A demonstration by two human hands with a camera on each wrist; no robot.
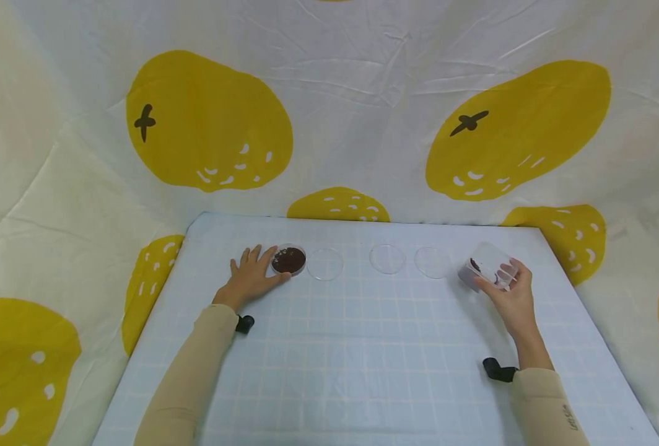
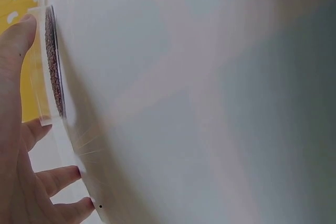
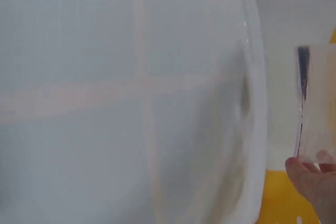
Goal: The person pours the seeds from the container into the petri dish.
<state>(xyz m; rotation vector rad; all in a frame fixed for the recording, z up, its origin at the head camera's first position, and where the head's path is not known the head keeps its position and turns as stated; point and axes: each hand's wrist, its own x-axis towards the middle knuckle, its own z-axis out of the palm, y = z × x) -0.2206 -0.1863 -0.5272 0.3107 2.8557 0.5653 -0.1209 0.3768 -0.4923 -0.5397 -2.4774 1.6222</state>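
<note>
A petri dish (image 1: 288, 260) with dark brown grains and a few pale specks stands at the far left of the table. My left hand (image 1: 251, 276) holds it by the rim between thumb and index finger, the other fingers spread on the cloth. In the left wrist view the grains (image 2: 54, 61) show side-on as a thin layer. At the far right, my right hand (image 1: 512, 297) grips a tilted transparent plastic box (image 1: 488, 266) above the table. Some dark bits cling inside the box. In the right wrist view, the box (image 3: 317, 103) has a dark streak along one edge.
Beside the filled dish lies a transparent round dish (image 1: 325, 264). Two more transparent round pieces, one left (image 1: 387, 259) and one right (image 1: 432, 262), lie between it and the box. The pale blue checked table (image 1: 352, 359) ends at a hanging cloth (image 1: 357, 124) printed with yellow fruit.
</note>
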